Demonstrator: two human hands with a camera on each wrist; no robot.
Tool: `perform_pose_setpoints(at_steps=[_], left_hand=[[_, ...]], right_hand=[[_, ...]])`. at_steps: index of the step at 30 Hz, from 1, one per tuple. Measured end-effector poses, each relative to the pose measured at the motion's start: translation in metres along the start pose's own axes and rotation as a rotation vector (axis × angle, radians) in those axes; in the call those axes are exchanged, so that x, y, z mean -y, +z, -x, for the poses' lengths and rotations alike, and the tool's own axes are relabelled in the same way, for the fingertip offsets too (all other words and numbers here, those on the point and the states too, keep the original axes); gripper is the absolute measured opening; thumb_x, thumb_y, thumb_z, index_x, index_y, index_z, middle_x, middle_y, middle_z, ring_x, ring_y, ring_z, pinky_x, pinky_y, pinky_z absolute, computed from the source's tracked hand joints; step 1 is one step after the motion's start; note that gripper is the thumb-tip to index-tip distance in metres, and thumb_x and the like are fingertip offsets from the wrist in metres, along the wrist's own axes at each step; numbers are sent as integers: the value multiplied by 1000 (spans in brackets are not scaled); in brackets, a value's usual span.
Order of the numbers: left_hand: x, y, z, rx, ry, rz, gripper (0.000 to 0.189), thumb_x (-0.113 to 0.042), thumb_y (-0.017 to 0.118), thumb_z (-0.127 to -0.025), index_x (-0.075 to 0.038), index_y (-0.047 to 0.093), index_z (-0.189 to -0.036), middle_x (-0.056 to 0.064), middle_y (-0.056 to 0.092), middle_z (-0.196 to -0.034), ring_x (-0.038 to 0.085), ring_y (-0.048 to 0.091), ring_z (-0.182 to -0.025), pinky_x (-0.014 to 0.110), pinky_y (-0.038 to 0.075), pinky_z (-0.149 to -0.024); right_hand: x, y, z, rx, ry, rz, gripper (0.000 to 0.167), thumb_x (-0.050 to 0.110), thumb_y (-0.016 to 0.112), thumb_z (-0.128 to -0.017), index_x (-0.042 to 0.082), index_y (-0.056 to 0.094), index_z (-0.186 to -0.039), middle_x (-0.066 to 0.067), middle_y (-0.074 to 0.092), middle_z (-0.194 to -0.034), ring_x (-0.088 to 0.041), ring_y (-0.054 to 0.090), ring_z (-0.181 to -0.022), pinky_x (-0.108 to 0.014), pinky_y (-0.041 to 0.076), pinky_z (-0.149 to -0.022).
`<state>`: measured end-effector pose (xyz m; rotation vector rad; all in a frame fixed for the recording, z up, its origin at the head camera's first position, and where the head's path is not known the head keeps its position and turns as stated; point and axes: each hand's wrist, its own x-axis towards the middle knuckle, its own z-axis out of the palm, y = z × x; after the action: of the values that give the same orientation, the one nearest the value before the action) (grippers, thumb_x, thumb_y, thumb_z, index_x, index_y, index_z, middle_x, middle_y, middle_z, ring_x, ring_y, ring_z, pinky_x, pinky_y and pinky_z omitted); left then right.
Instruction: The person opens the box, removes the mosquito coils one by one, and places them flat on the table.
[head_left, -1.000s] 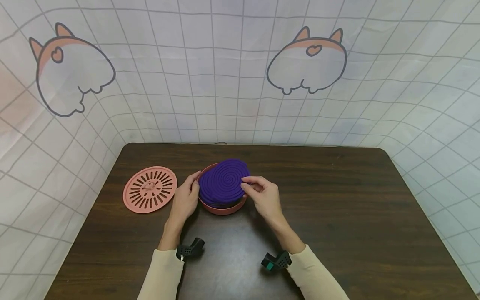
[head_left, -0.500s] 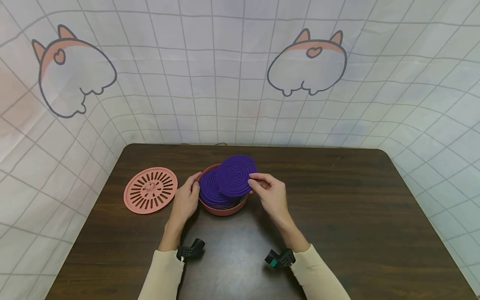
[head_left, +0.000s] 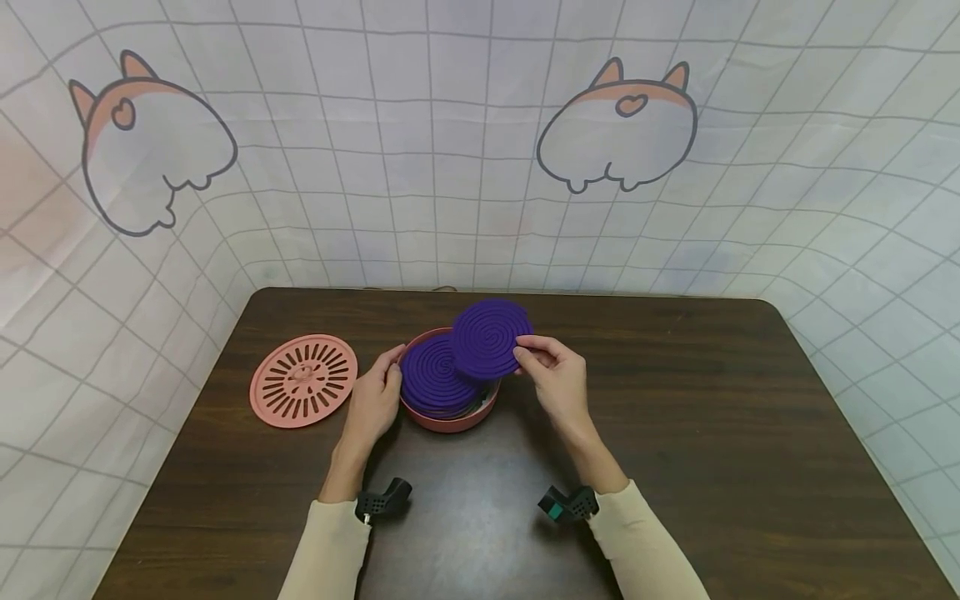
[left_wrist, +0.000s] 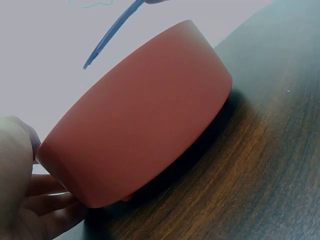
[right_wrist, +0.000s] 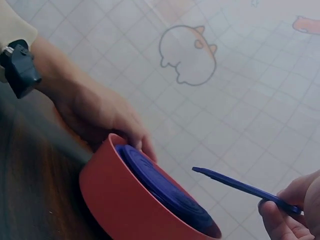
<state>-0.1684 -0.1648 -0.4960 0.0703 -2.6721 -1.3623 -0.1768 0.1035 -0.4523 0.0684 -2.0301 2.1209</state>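
Between the thumb and fingers of my right hand (head_left: 558,383) is a purple spiral mosquito coil (head_left: 489,333), pinched by its right edge. It is raised above the round coral-red box (head_left: 448,426) and overlaps its back right in the head view. The right wrist view has this coil (right_wrist: 240,186) edge-on, well apart from the box. More purple coils (head_left: 433,379) lie stacked inside. My left hand (head_left: 373,404) grips the box wall on the left, thumb at the rim and fingers around the outside, as the left wrist view shows on the box (left_wrist: 140,120).
A pink slotted lid (head_left: 303,377) lies flat on the dark wooden table (head_left: 712,433), just left of my left hand. White grid-patterned cloth (head_left: 390,150) hangs behind the table and at both sides. A black wrist camera (head_left: 570,503) sits on each wrist.
My right hand has lifted the top coil off the stack and carried it up, right and away, uncovering the coils below. The left hand keeps its grip on the box.
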Motion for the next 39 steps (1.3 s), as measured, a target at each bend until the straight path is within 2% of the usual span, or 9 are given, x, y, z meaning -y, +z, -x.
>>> perform_pose_setpoints(at_steps=[5, 11, 14, 22, 32, 39], left_hand=[[0, 0, 0, -4, 2, 2, 41, -23, 41, -105, -18, 57, -143, 12, 63, -138, 30, 60, -129, 52, 46, -108], [0, -1, 0, -3, 5, -2, 41, -23, 41, -105, -17, 56, -143, 13, 63, -138, 31, 60, -128, 52, 47, -107], [0, -1, 0, -6, 9, -3, 41, -23, 42, -105, -18, 57, -143, 13, 64, -138, 31, 60, -128, 52, 47, -108], [1, 0, 0, -13, 11, 0, 41, -24, 42, -105, -19, 57, -142, 11, 63, -139, 29, 59, -130, 52, 46, -109], [0, 0, 0, -7, 2, 5, 41, -25, 41, -105, -19, 57, -142, 10, 62, -140, 29, 58, -131, 51, 45, -110], [0, 0, 0, -10, 5, 4, 41, -25, 41, -105, -19, 57, -143, 10, 62, -140, 29, 58, -131, 51, 45, -110]], right_hand=[[-5, -6, -8, -41, 14, 8, 20, 2, 75, -88, -8, 73, -104, -27, 72, -91, -13, 68, -61, -20, 58, -61], [-12, -12, -18, -77, 49, 16, 19, 3, 73, -89, -6, 73, -105, -6, 72, -84, -11, 67, -62, -25, 60, -65], [-17, -16, -22, -93, 62, 21, 19, 2, 73, -89, -7, 73, -106, 0, 71, -80, -10, 67, -61, -28, 61, -67], [-25, -24, -32, -135, 83, 23, 19, 1, 72, -89, -9, 72, -105, -3, 70, -79, -12, 67, -61, -28, 61, -67], [-31, -28, -44, -186, 102, -1, 20, -3, 70, -89, -11, 71, -107, 5, 68, -77, -6, 66, -60, -29, 61, -66], [-37, -32, -51, -198, 140, 10, 22, -2, 70, -89, -12, 70, -109, 4, 67, -79, -5, 64, -60, -27, 61, -66]])
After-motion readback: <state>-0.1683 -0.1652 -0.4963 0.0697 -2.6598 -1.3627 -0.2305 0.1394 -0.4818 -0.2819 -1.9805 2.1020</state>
